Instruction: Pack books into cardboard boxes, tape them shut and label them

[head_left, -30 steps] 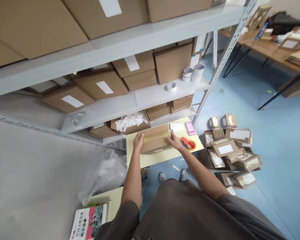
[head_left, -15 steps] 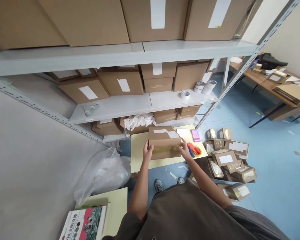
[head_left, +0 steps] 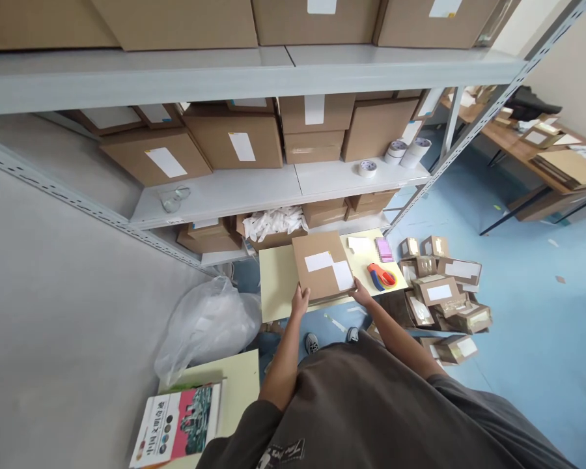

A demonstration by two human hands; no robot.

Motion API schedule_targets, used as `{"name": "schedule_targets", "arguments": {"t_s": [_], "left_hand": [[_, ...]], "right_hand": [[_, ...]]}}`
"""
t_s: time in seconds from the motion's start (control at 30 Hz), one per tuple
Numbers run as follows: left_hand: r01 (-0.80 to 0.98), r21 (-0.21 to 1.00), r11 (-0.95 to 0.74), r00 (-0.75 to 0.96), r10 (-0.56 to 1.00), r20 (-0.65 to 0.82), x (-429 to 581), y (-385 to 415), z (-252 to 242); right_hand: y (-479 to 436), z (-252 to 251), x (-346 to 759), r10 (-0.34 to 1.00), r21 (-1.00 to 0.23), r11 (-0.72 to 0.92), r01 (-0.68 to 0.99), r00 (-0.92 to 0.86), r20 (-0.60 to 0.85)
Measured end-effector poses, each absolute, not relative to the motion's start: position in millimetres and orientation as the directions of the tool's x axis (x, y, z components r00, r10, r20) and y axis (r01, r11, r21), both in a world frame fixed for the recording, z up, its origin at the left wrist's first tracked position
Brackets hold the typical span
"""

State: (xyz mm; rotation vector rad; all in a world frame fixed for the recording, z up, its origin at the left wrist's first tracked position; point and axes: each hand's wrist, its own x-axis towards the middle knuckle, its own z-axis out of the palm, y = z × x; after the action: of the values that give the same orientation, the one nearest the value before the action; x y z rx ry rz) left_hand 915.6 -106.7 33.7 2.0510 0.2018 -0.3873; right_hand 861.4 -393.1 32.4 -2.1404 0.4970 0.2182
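Moved: the brown carton (head_left: 322,266) drops flat, white labels now facing up, and the taped side is out of sight!
Left hand (head_left: 300,301): there it is on the carton's near edge, fingers (head_left: 303,292) curled and gripping.
Right hand (head_left: 361,293): on the near right corner, fingers (head_left: 355,289) closed on the cardboard.
Carton: sitting on the pale yellow tabletop (head_left: 277,286), right between the hands.
Beside it: a white paper sheet (head_left: 360,245), a pink pad (head_left: 383,249) and a red-and-blue tape dispenser (head_left: 381,276).
Down left: a clear plastic bag (head_left: 208,329) and a book (head_left: 176,426).
Right: a heap of taped parcels (head_left: 439,293) on the blue floor (head_left: 532,273).
Behind: a grey metal shelf (head_left: 215,195) loaded with cartons (head_left: 232,140) and tape rolls (head_left: 367,169).
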Motion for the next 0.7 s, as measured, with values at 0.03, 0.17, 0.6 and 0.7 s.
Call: {"name": "schedule_targets", "arguments": {"t_s": [0.03,0.17,0.6,0.7], "left_hand": [[0.306,0.81,-0.501,0.937,0.007,-0.35,920,-106,37],[0.144,0.826,-0.545,0.988,0.041,-0.146,946,-116,58],[-0.129,0.837,-0.532,0.939,-0.336,-0.069,1027,-266,94],[-0.09,0.813,-0.575,0.921,-0.359,-0.152,1047,-310,79]], "right_hand": [[-394,35,864,-0.28,-0.729,-0.52,-0.445,0.895,-0.347],[-401,54,879,-0.314,-0.702,-0.595,-0.39,0.918,-0.243],[-507,69,933,-0.298,-0.639,-0.695,-0.331,0.941,-0.162],[-545,49,954,-0.297,-0.611,-0.701,-0.369,0.929,-0.22]]}}
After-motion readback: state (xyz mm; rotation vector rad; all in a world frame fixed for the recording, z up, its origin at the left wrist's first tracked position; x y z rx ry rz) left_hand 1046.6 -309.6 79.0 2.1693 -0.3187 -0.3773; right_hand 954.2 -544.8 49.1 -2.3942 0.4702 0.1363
